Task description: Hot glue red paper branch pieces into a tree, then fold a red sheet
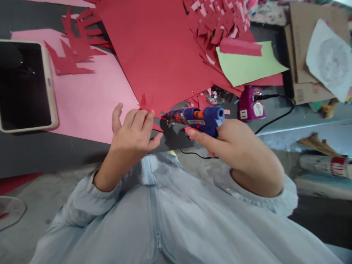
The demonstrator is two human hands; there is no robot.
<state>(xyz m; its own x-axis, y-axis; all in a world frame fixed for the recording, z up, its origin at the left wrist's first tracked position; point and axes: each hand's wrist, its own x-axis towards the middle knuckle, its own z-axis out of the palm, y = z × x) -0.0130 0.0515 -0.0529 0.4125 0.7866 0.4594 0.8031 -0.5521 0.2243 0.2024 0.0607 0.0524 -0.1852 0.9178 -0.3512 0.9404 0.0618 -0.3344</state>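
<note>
Dark grey counter (68, 150) across upper frame. Big red sheet (154, 47), upper centre, overlaps pink sheet (85, 99), left of centre. Phone (23, 86) at left edge, partly over pink sheet. Green sheet (247, 66) upper right. Right hand (228, 141), right of centre, clamped on blue glue gun (207, 119), nozzle pointing left. Left hand (134, 132), centre, thumb apart from fingers, fingertips at small red cutout (144, 101); nozzle just beside these fingertips. Purple socket block (250, 106) right of glue gun.
</note>
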